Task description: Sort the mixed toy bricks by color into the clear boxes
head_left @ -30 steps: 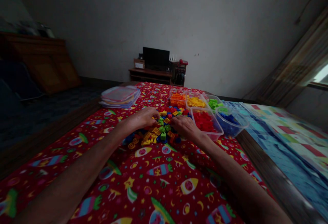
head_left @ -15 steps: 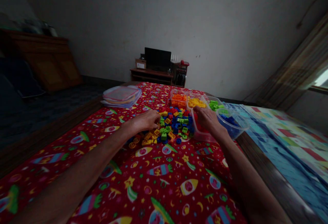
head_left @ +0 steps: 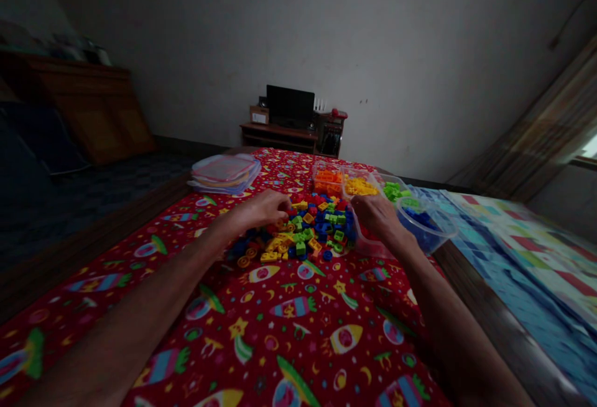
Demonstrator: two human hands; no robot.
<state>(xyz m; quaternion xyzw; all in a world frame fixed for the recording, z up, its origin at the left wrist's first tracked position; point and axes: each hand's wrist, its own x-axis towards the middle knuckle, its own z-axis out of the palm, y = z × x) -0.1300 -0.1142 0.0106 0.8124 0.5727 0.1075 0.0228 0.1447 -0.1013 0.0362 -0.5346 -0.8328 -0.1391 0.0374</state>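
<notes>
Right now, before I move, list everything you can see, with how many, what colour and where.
cloth: one, red with rocket print, under the blocks and containers
toy blocks: many, yellow, green, blue and red, heaped mid-cloth
tubs: four, clear, along the far and right side, holding orange, yellow, green and red blocks
bowl: one, clear, holding blue blocks, at the cloth's right edge
lids: one stack, clear, far left on the cloth
screen: one, black, on a wooden stand by the far wall
curtain: one, brownish, far right
left hand: one, fingers at the heap
right hand: one, over the red-block tub
</notes>
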